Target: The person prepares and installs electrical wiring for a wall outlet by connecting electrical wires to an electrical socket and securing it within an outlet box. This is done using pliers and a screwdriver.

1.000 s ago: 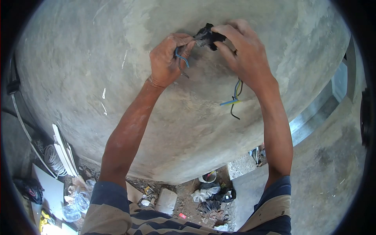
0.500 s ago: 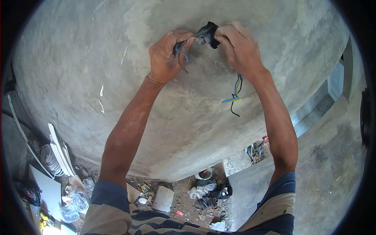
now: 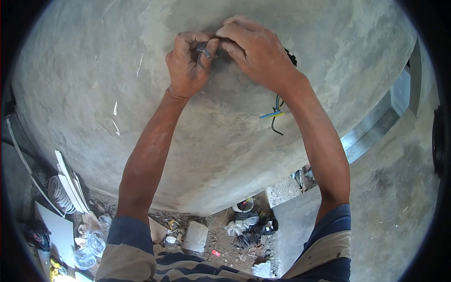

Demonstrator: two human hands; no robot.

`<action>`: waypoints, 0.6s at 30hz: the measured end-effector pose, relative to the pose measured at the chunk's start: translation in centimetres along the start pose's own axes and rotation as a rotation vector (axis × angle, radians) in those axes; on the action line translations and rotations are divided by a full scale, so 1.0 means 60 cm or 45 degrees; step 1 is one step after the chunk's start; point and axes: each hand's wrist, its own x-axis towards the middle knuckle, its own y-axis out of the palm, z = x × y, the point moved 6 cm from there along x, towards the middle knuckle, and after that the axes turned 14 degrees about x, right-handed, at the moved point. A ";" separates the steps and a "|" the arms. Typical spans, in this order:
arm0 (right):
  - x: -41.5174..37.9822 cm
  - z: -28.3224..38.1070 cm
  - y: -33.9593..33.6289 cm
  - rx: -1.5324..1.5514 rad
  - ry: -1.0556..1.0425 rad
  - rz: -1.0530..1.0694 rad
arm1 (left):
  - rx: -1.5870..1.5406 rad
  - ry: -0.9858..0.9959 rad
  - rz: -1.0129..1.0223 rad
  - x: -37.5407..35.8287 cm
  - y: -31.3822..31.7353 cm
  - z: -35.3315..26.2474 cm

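Note:
My left hand (image 3: 188, 66) is closed in front of a grey curved wall, with thin electrical wires (image 3: 205, 50), bluish and dark, bent between thumb and fingers. My right hand (image 3: 260, 51) comes in from the right, its fingertips pinched against those of my left hand. Whatever lies between its fingers is hidden. Beyond my right wrist shows the ragged black edge of a hole (image 3: 291, 57) in the wall; the rest is covered. Below it hang more wires (image 3: 276, 114), blue, yellow-green and black, touched by neither hand.
On the littered ground stands a bucket (image 3: 243, 205), near plastic bags (image 3: 242, 225) and a pale slab (image 3: 195, 236). White strips (image 3: 70, 181) and a coil of cable (image 3: 58, 192) lean at lower left. A low grey ledge (image 3: 300, 225) runs along the right.
My right hand has moved left, from the black opening to the fingertips of my left hand. The view has shifted slightly, and part of a dark hole now shows behind my right wrist.

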 end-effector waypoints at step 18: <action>-0.212 -0.022 -0.114 0.019 0.806 -0.152 | -0.210 -0.060 -0.125 0.011 0.000 -0.020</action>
